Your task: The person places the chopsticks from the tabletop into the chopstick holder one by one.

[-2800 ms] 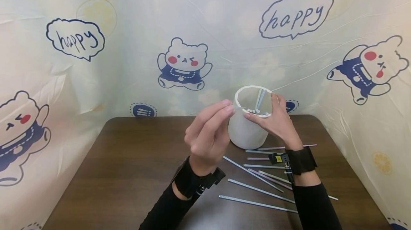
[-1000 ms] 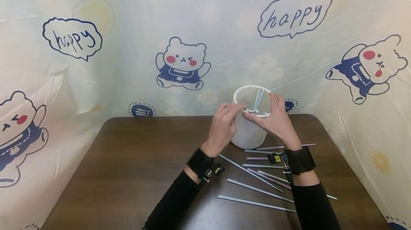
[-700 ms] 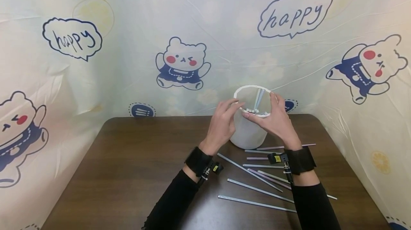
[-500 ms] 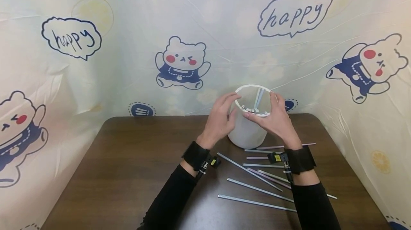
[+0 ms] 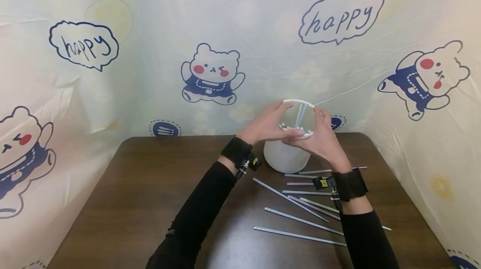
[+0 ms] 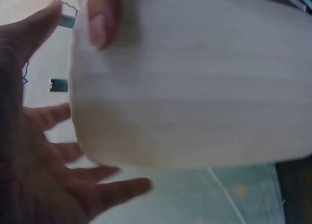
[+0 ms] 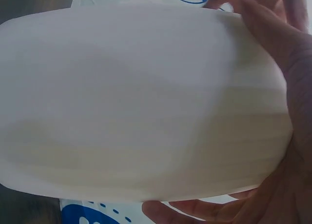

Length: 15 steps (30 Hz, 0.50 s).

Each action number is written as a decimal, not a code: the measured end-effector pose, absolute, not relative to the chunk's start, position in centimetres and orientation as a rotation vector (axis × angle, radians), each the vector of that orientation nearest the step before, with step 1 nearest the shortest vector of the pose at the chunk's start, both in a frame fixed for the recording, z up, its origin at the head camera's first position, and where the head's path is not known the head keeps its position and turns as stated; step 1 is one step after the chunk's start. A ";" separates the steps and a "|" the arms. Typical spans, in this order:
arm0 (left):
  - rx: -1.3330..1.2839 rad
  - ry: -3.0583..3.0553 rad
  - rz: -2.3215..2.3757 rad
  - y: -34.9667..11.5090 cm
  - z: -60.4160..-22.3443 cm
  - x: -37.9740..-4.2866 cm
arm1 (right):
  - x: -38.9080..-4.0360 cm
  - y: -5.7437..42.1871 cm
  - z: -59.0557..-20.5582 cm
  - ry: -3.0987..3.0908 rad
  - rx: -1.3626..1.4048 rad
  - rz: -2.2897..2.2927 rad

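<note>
A white round container (image 5: 287, 158) stands upright at the back right of the table. Several slim pale sticks are inside: a light-blue pair (image 5: 301, 115) leans against the far wall, and small stick ends show along the near rim. My left hand (image 5: 264, 127) holds the rim on the left, its thumb lying across the near edge beside the other thumb. My right hand (image 5: 323, 139) grips the rim from the right, thumb in front and fingers round the side. The container's wall (image 6: 195, 82) fills much of the left wrist view and hides the inside. Neither hand visibly holds a stick.
Several pale blue, pinkish and whitish sticks (image 5: 300, 235) lie scattered on the dark wooden table (image 5: 150, 202), in front of the container and partly under the right forearm. A curtain (image 5: 158, 85) printed with bears surrounds the table at the back and sides.
My left hand held a small pale stick end at the rim, pressed down there, then let go. Its fingers moved along the rim and now hold the container. My right hand stays put.
</note>
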<state>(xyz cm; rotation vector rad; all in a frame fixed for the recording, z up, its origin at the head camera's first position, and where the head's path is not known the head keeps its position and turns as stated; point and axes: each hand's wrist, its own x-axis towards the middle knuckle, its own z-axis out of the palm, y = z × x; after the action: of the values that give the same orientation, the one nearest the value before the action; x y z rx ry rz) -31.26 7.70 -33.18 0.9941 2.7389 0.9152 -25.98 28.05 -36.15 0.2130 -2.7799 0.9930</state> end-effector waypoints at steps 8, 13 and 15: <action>0.903 2.656 0.985 9.0 -34.0 -31.4 | -26.2 28.2 -36.4 -2.774 0.295 0.980; 0.836 2.635 1.059 9.2 -33.6 -31.7 | -26.4 28.1 -35.9 -2.792 0.274 0.997; 0.790 2.627 1.086 9.2 -33.4 -31.6 | -26.5 27.9 -35.9 -2.803 0.256 1.004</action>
<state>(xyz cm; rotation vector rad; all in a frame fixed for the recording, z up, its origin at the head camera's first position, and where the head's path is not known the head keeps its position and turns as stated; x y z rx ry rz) -31.60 9.23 -33.43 0.7904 2.6266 1.0864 -26.49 27.95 -35.89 0.2562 -2.8030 1.0037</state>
